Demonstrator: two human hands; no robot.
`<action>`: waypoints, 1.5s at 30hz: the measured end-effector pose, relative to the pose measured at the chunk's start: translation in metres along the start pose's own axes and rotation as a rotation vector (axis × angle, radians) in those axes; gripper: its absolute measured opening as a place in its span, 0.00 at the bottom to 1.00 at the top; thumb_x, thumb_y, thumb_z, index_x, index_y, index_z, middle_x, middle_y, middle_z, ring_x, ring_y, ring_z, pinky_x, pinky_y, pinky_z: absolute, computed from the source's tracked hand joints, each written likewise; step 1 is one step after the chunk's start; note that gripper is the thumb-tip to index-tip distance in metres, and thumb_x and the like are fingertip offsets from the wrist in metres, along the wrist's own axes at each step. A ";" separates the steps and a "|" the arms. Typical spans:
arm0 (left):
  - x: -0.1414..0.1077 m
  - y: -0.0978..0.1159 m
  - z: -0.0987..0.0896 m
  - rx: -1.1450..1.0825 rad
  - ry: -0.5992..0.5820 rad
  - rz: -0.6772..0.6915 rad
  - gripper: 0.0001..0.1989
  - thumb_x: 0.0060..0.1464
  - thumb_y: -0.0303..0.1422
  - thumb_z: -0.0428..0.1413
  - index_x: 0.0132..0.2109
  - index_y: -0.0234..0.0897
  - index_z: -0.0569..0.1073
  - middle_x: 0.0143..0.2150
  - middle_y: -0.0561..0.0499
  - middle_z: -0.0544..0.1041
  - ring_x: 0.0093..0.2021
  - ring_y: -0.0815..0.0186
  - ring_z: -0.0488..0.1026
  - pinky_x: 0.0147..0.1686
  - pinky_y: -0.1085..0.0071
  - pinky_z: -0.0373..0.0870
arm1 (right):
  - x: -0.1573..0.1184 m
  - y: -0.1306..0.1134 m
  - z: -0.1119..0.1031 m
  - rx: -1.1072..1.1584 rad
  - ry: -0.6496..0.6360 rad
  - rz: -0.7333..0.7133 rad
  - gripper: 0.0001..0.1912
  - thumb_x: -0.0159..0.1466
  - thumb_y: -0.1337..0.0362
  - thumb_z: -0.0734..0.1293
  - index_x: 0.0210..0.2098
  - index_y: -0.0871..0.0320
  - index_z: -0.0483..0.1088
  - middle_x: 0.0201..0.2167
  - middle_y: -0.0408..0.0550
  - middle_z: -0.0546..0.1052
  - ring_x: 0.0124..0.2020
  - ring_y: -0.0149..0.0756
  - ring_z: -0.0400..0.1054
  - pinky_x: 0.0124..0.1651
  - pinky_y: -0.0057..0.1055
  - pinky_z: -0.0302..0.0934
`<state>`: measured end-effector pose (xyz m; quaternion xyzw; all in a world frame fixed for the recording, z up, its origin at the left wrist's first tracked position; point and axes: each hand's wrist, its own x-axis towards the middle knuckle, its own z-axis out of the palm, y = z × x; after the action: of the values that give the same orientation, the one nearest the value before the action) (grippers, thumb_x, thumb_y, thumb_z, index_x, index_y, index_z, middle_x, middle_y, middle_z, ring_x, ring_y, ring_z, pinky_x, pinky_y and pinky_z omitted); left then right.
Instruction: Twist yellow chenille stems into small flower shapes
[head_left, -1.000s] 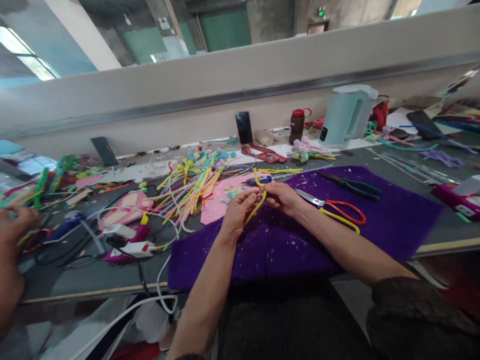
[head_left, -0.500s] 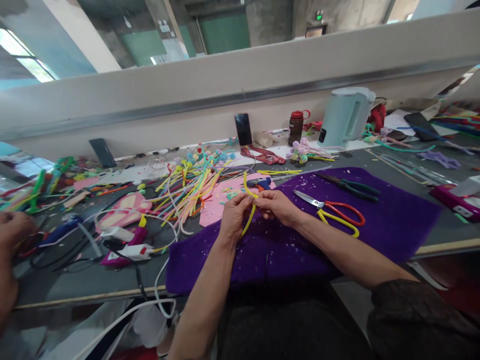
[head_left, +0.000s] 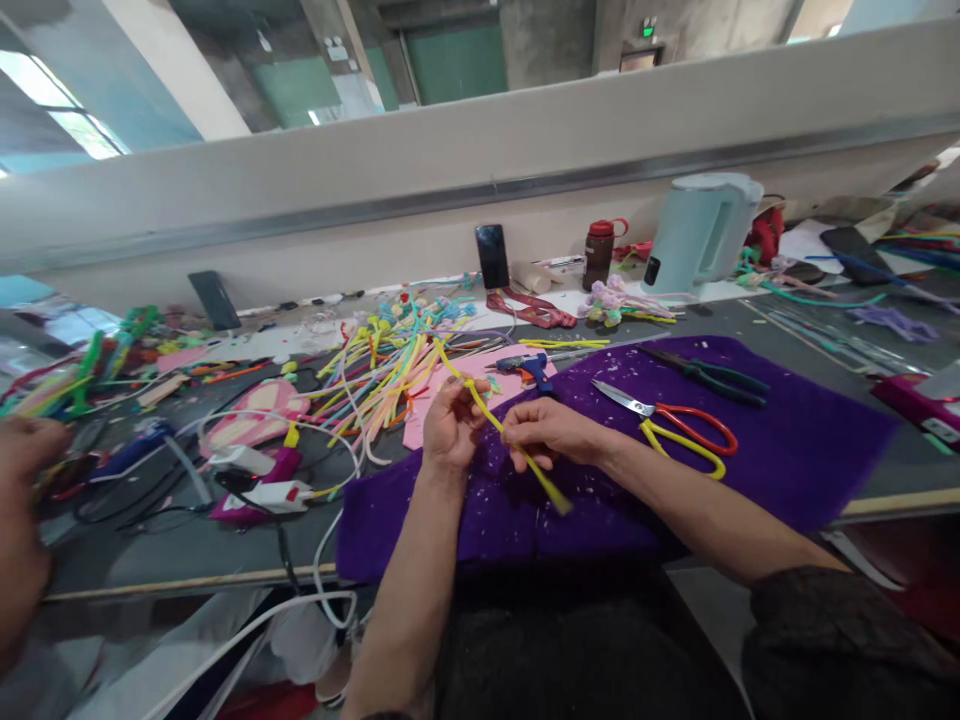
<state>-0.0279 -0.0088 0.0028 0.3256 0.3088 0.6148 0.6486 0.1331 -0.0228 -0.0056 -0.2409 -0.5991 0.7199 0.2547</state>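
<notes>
A yellow fuzzy stem (head_left: 553,493) runs diagonally between my two hands above the purple cloth (head_left: 810,440). My left hand (head_left: 452,420) pinches it near a small knot or twist, its upper end pointing up and left. My right hand (head_left: 536,432) has fingers closed on the stem lower down, and the free end slants toward me, slightly blurred. Right of my hands lie scissors (head_left: 694,432) with red and yellow handles and dark green pliers (head_left: 720,377). A blue glue gun (head_left: 531,370) rests just beyond my hands on a pink sheet (head_left: 420,425).
Colourful fuzzy stems (head_left: 375,385) are heaped to the left, near a power strip (head_left: 262,495) with white cables. Another person's hand (head_left: 26,450) is at the left edge. At the back stand a phone (head_left: 492,257), a bottle (head_left: 598,258) and a kettle (head_left: 694,235).
The yellow stem has swung from nearly upright to a diagonal, lower end now to the right. My left hand has shifted slightly left and my right hand slightly lower.
</notes>
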 end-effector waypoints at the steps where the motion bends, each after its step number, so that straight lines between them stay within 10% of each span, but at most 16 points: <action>1: 0.001 0.001 -0.002 -0.026 -0.027 -0.032 0.08 0.41 0.31 0.55 0.31 0.34 0.65 0.23 0.56 0.69 0.15 0.80 0.57 0.12 0.84 0.50 | 0.000 0.001 0.000 -0.027 -0.058 0.038 0.10 0.55 0.60 0.64 0.28 0.61 0.63 0.20 0.43 0.74 0.10 0.20 0.56 0.13 0.19 0.45; 4: 0.002 -0.001 -0.005 0.011 -0.113 -0.132 0.07 0.43 0.32 0.54 0.30 0.33 0.65 0.19 0.59 0.65 0.13 0.81 0.54 0.10 0.84 0.47 | 0.002 0.002 -0.006 -0.111 -0.050 0.076 0.12 0.55 0.58 0.64 0.29 0.62 0.66 0.21 0.43 0.74 0.12 0.21 0.58 0.13 0.19 0.44; 10: -0.001 -0.016 -0.002 0.312 -0.253 -0.283 0.10 0.44 0.34 0.57 0.29 0.31 0.67 0.18 0.56 0.67 0.11 0.83 0.52 0.10 0.84 0.43 | 0.009 0.000 -0.028 0.023 0.432 -0.110 0.16 0.53 0.54 0.66 0.37 0.57 0.68 0.24 0.39 0.71 0.14 0.20 0.57 0.14 0.20 0.40; 27: -0.009 -0.019 0.007 0.564 -0.233 -0.262 0.16 0.41 0.41 0.60 0.30 0.31 0.72 0.20 0.52 0.72 0.13 0.81 0.55 0.13 0.81 0.44 | 0.014 0.003 -0.019 -0.061 0.529 -0.435 0.09 0.54 0.60 0.65 0.27 0.59 0.63 0.18 0.37 0.65 0.16 0.22 0.57 0.19 0.22 0.51; 45: -0.012 -0.019 0.011 0.594 -0.176 -0.072 0.17 0.43 0.43 0.57 0.33 0.33 0.71 0.17 0.57 0.68 0.12 0.80 0.58 0.11 0.81 0.49 | 0.013 0.003 -0.004 0.053 0.672 -0.451 0.11 0.55 0.57 0.64 0.27 0.58 0.60 0.16 0.35 0.62 0.14 0.21 0.53 0.17 0.22 0.46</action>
<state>-0.0085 -0.0223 -0.0055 0.5417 0.4291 0.4438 0.5705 0.1253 -0.0120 -0.0101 -0.3187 -0.5015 0.5425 0.5938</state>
